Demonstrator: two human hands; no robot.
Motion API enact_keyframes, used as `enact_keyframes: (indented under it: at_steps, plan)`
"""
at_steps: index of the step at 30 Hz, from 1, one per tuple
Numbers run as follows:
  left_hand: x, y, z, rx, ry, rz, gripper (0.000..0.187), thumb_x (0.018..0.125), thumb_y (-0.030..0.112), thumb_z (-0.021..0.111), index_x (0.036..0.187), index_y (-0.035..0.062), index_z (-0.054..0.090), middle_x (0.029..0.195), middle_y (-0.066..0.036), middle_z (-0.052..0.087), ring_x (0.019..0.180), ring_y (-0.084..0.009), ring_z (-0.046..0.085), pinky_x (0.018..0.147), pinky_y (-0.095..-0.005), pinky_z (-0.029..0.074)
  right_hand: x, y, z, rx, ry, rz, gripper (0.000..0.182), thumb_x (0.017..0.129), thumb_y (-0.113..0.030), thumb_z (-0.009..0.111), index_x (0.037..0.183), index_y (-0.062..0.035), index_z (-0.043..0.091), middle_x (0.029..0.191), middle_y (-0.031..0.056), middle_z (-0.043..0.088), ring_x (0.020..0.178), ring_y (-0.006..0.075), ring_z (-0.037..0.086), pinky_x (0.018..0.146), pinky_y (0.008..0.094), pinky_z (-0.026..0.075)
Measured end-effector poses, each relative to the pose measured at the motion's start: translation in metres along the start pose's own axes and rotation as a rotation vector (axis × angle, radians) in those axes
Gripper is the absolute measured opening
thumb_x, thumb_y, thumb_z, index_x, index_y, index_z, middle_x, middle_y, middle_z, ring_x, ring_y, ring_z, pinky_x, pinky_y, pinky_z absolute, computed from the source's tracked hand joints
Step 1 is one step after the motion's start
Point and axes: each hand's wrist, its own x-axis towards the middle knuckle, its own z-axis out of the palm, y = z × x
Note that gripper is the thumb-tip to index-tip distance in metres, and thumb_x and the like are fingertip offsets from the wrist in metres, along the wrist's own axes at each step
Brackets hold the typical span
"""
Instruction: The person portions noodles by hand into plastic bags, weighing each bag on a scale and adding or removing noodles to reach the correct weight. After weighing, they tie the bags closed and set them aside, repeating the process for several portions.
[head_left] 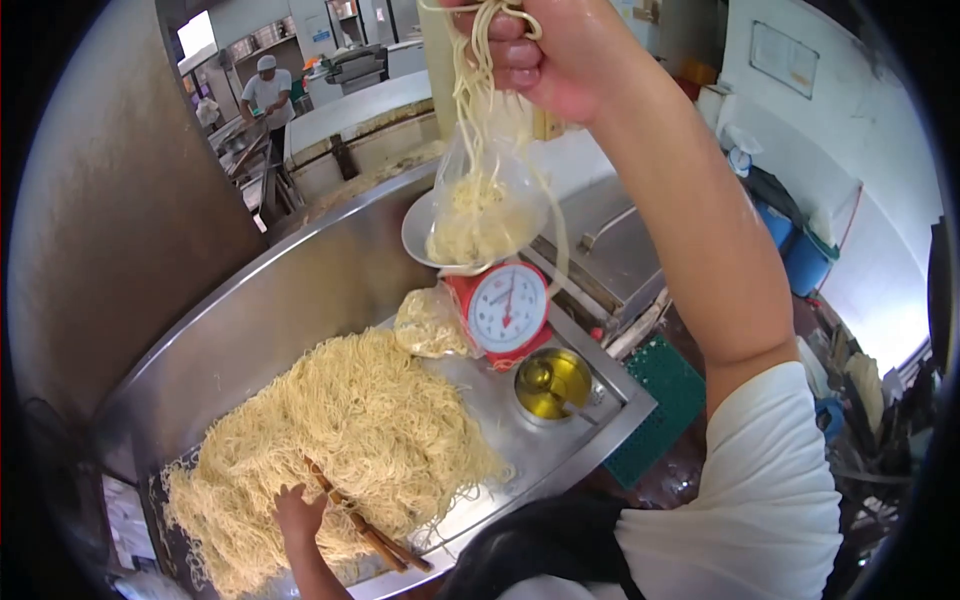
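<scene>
My right hand (535, 60) is raised at the top, its fingers closed round a bunch of noodles (474, 85). The strands hang down into a clear plastic bag (510, 165) on the white pan (413, 235) of a red dial scale (458, 292). More noodles lie inside that bag. My left hand (298, 515) rests at the big heap of loose yellow noodles (370, 410), fingers apart. Right beside it, two brown wooden sticks (370, 535) lie on the heap.
A filled plastic bag (430, 325) leans left of the scale. A metal bowl of yellow oil (553, 385) with a ladle stands near the tray's corner. The steel tray (270, 300) has a raised back wall. A person (268, 95) works in the background. Blue bins (808, 262) stand at right.
</scene>
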Motion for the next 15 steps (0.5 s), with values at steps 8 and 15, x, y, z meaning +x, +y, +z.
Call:
enact_keyframes:
  at_steps: [8,15]
  plan:
    - [0.014,0.239,-0.157,-1.305,-0.127,0.438,0.044,0.09,0.032,0.058,0.121,0.0011,0.054,0.082,-0.007,0.061,0.069,-0.0113,0.057,0.062,-0.0238,0.044,0.055,0.01,-0.055,0.03,-0.157,0.041,0.018,0.09,-0.023,0.053,0.082,-0.0083,0.057,0.054,-0.0041,0.045,0.038,0.0057,0.036,0.035,0.0211,0.027]
    - [0.049,0.406,-0.194,-1.336,0.067,0.619,0.039,0.091,0.022,0.059,0.123,0.0018,0.05,0.065,-0.001,0.053,0.051,-0.0067,0.048,0.041,-0.0204,0.034,0.048,0.094,-0.097,-0.221,-0.542,0.333,0.022,0.081,-0.023,0.059,0.077,-0.0023,0.064,0.073,0.0054,0.059,0.047,0.0077,0.044,0.04,0.0234,0.035]
